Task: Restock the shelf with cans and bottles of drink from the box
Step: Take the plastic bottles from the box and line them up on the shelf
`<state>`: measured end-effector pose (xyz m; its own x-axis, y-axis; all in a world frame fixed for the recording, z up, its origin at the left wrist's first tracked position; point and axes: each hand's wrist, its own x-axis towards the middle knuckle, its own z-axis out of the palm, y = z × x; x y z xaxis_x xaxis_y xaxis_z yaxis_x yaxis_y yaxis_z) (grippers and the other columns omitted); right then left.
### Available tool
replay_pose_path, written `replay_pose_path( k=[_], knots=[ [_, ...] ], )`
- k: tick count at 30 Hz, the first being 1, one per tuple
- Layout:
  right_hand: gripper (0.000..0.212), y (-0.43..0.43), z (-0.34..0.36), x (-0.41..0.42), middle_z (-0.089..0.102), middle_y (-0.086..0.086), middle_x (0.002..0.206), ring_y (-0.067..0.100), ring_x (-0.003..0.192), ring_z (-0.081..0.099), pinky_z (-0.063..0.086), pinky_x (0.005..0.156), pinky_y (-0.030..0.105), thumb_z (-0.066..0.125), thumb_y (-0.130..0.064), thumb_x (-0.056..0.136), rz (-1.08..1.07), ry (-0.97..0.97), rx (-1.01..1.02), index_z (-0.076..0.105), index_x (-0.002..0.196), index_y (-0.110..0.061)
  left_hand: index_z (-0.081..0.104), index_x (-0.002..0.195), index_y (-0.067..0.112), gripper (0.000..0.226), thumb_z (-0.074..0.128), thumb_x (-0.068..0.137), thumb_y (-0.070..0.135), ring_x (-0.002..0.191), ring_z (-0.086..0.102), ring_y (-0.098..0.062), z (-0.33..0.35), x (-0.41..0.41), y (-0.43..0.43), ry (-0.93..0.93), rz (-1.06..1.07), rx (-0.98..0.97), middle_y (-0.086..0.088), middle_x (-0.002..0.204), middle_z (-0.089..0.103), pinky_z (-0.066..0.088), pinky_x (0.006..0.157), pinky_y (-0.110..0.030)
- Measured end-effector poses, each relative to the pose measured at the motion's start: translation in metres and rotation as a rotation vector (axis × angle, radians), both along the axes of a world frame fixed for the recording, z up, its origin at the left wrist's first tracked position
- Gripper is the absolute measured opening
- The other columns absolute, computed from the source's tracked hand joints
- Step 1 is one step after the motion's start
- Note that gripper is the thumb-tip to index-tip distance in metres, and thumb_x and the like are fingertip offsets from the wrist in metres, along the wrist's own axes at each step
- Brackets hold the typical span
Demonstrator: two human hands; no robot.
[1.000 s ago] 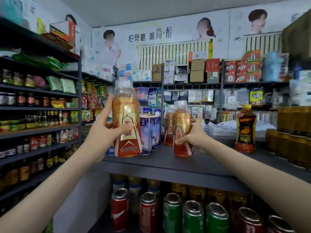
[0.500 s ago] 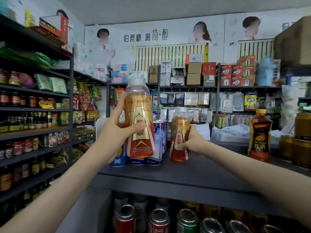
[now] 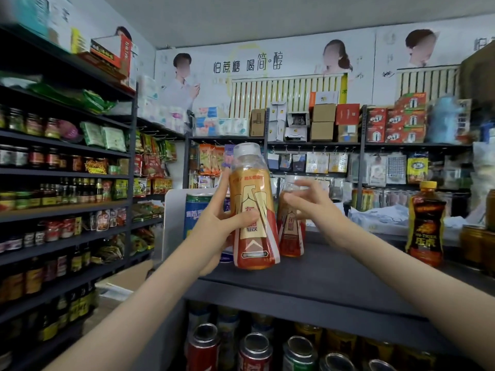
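Observation:
My left hand (image 3: 219, 223) grips an orange-and-red drink bottle (image 3: 253, 210) with a clear cap, held upright just above the front of the dark grey shelf top (image 3: 334, 274). A second bottle of the same kind (image 3: 290, 231) stands on the shelf just behind and to its right. My right hand (image 3: 310, 204) hovers beside that bottle's neck with fingers spread and holds nothing. Blue-and-white cans (image 3: 197, 210) stand behind my left hand.
A dark energy-drink bottle with a yellow cap (image 3: 426, 226) stands at the right of the shelf top, gold cans (image 3: 476, 245) beyond it. Red and green cans (image 3: 254, 352) fill the shelf below. Stocked racks line the left wall, and a cardboard box (image 3: 123, 279) lies low left.
My right hand has let go of the second bottle, which now stands on the shelf, and its fingers have spread. My left hand has brought its bottle lower and nearer the shelf.

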<state>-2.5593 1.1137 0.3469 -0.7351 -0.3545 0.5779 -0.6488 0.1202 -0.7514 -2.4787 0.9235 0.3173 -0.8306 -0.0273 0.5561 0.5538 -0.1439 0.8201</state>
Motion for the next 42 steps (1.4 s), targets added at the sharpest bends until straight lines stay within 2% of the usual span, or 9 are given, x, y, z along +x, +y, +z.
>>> replay_pose_path(
  k=[3,6,11,18,23,30,34,39,42],
  knots=[
    [0.051,0.014,0.002,0.030,0.060,0.002,0.129,0.022,0.122,0.055,0.047,0.100,0.033,0.059,-0.028,0.086,0.426,-0.242,0.201,0.046,0.134,-0.020,0.027,0.141,0.051,0.096,0.076,0.072,0.007,0.101,0.068,-0.027,0.000,-0.004,0.016,-0.033,-0.122,-0.014,-0.005,0.117,0.069,0.056,0.083,-0.044],
    [0.052,0.035,-0.002,0.036,0.063,0.010,0.125,0.028,0.117,0.059,0.048,0.098,0.043,0.058,-0.007,0.079,0.529,-0.404,0.129,0.049,0.129,-0.013,0.027,0.140,0.031,0.092,0.079,0.069,0.006,0.089,0.070,-0.030,-0.001,-0.009,0.037,-0.092,-0.144,-0.096,-0.013,0.108,0.069,0.057,0.079,-0.047],
    [0.045,0.068,-0.011,0.039,0.067,0.012,0.117,0.028,0.111,0.063,0.055,0.088,0.038,0.062,0.002,0.078,0.445,-0.400,0.092,0.054,0.121,-0.007,0.033,0.134,0.021,0.072,0.069,0.071,0.020,0.085,0.068,-0.023,-0.004,-0.014,0.063,-0.128,-0.148,-0.267,-0.013,0.108,0.067,0.057,0.071,-0.036],
    [0.063,0.071,-0.028,0.038,0.070,0.006,0.109,0.020,0.100,0.068,0.054,0.090,0.041,0.078,-0.002,0.063,0.111,-0.282,-0.009,0.053,0.120,-0.010,0.031,0.146,0.039,0.060,0.056,0.095,0.019,0.111,0.056,-0.008,-0.017,-0.011,0.092,0.087,0.328,-0.609,0.007,0.116,0.059,0.041,0.095,-0.022],
    [0.056,0.058,-0.035,0.034,0.066,0.000,0.109,0.010,0.097,0.066,0.054,0.083,0.027,0.079,0.003,0.068,0.005,-0.196,-0.077,0.047,0.108,-0.021,0.019,0.148,0.043,0.059,0.046,0.096,0.041,0.114,0.056,-0.017,-0.018,-0.025,0.094,0.069,0.387,-0.690,0.000,0.129,0.058,0.044,0.101,-0.037],
    [0.055,0.064,-0.030,0.021,0.061,0.003,0.125,0.015,0.110,0.062,0.049,0.096,0.035,0.072,-0.021,0.082,0.065,-0.301,0.062,0.045,0.130,-0.017,0.037,0.145,0.038,0.071,0.060,0.080,0.055,0.112,0.060,-0.016,-0.018,-0.037,0.080,-0.039,0.285,-0.523,0.000,0.121,0.064,0.049,0.098,-0.044],
    [0.049,0.080,-0.026,0.012,0.059,0.017,0.124,0.030,0.116,0.058,0.046,0.100,0.043,0.054,0.001,0.089,0.226,-0.423,-0.045,0.041,0.135,-0.007,0.042,0.143,0.031,0.049,0.056,0.095,0.027,0.105,0.062,-0.014,-0.021,-0.036,0.077,-0.013,0.292,-0.425,0.004,0.110,0.066,0.052,0.095,-0.043],
    [0.061,0.083,-0.028,0.007,0.062,0.007,0.127,0.024,0.117,0.059,0.045,0.100,0.042,0.070,-0.009,0.080,0.249,-0.305,0.151,0.047,0.134,-0.023,0.046,0.138,0.028,0.045,0.057,0.094,0.023,0.089,0.057,0.005,-0.027,-0.029,0.075,0.165,0.489,-0.560,0.011,0.109,0.063,0.045,0.073,-0.003],
    [0.060,0.085,-0.029,0.006,0.060,0.007,0.129,0.023,0.120,0.056,0.041,0.102,0.040,0.068,-0.011,0.074,0.264,-0.314,0.215,0.051,0.131,-0.017,0.045,0.140,0.023,0.048,0.058,0.094,0.022,0.104,0.052,0.002,-0.031,-0.027,0.066,0.338,0.596,-0.723,0.010,0.118,0.055,0.039,0.088,-0.007]
  ],
)
